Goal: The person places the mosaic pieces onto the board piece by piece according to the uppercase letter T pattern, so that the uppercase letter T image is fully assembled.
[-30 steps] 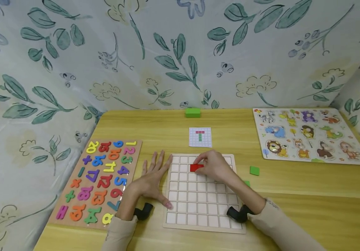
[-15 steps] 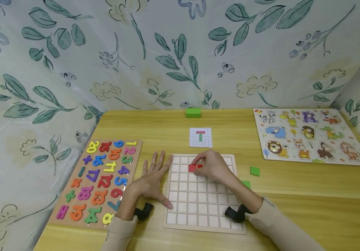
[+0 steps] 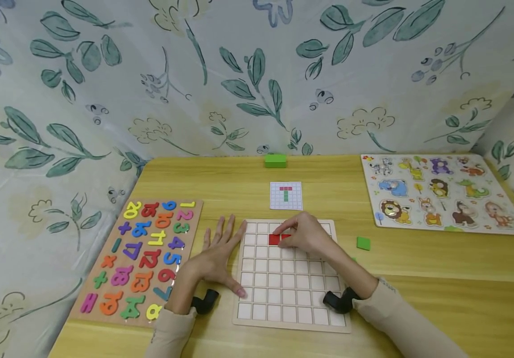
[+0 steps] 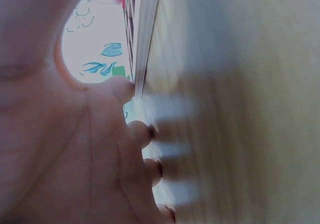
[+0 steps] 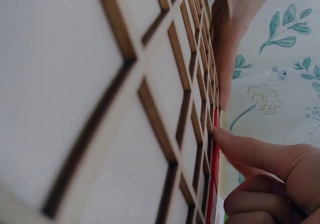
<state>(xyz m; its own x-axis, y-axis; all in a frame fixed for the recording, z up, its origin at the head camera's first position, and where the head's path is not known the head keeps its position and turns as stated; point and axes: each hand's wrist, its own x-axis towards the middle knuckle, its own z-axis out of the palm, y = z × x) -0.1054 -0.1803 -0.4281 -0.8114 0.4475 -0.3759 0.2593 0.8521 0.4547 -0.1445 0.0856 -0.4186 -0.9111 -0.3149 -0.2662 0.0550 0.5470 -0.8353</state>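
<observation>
Red tiles (image 3: pixel 273 239) between both hands (image 3: pixel 215 259) (image 3: pixel 306 234), apparently in the right's pinch.

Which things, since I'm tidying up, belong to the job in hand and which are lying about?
Likely job:
red square tiles, touched by the right hand
pale wooden grid board, left hand at its edge
white square card with red-and-green T
green square tile

Likely lying about:
brown wooden board of coloured numerals
white animal-picture puzzle board
green rectangular block, perhaps
</observation>
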